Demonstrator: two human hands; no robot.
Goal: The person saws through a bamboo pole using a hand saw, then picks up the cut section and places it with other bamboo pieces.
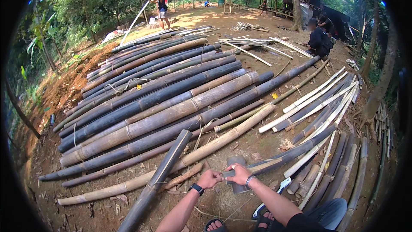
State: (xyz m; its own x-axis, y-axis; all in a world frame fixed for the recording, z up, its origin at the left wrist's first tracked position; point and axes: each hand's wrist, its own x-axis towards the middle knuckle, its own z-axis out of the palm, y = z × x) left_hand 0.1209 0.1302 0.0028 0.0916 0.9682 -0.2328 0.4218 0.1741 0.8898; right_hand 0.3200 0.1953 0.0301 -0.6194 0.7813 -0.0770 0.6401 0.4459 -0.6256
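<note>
A short bamboo piece (237, 176) is held upright between the two hands, just in front of the knees and near the lower middle of the view. It is seen as a stubby grey-green cylinder with a dull, weathered skin and a flat cut top; its lower end appears to rest on the bare earth (240, 146). The left hand (209, 179) is closed in a fist just to the left of the piece, at its upper part, and a black watch (197, 189) is worn on that wrist. The right hand (238, 173) is wrapped over the top of the piece, clamped on it, with a bracelet (249, 181) worn at the wrist. The two hands are brought close together, almost touching; whether something thin is also gripped between them cannot be told.

Left of the bamboo piece, a dark split pole (159, 178) is laid slanting toward the lower edge. Just behind the piece, a long pale pole (201, 150) is stretched across the ground, and beyond that a wide stack of long poles (163, 99), dark green and tan, is laid side by side. To the right of the piece, flat split strips (317, 103), pale on the inner face, are spread out in a fan. A knife with a white handle (283, 184) is lying just right of the piece, beside the sandalled feet (266, 217). Far behind the stack, a standing person (162, 6) and a crouching person (318, 41) are seen.
</note>
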